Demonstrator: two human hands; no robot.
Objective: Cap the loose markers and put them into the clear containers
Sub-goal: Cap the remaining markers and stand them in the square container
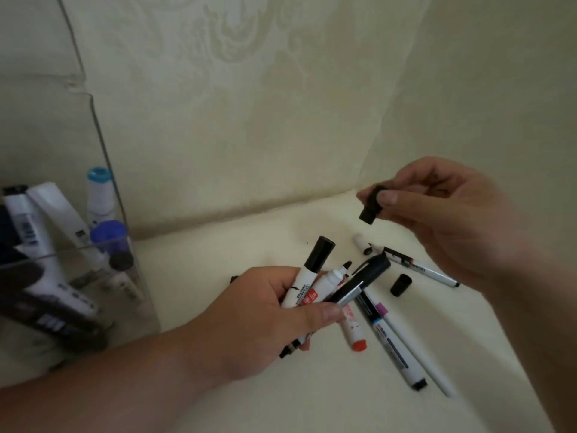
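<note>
Left forearm: comes in from the bottom left corner, nearest to me, reaching over the cream cushion (218, 407).
Left hand (265, 320): fingers and thumb curled round three markers (315, 292), gripped as a fan that spreads up and to the right.
In that fan: a white marker with a black cap (318, 254) on, a white uncapped marker (332, 281) with a red label and its dark tip bare, and a black pen (363, 279) with a clip lying across the other two.
Loose markers: lying on the cushion just right of the left hand, crossing one another.
Among them: an orange-ended marker (354, 332) partly under the thumb, a long blue-banded marker (390, 342), and a thin purple-banded marker (415, 354) beside it.
Spare cap (400, 285): black, alone on the cushion, just beside the pile.
Farther markers: a slim white marker (424, 270) slanting under the right hand, and a short white stub (362, 243) behind the fan.
Right hand (452, 220): raised above the pile, thumb and forefinger pinching a black cap (370, 209); the other fingers are loosely curled behind.
Cap and tip: well apart, the cap up and to the right of the bare tip.
Clear container (104, 151): stands at the left edge on the cushion, apart from both hands, crowded with leaning markers.
Inside it: a light-blue-capped marker (100, 189) and a dark-blue-capped marker (109, 234), both at its right wall.
Back cushion (249, 104): pale patterned fabric rising behind everything.
</note>
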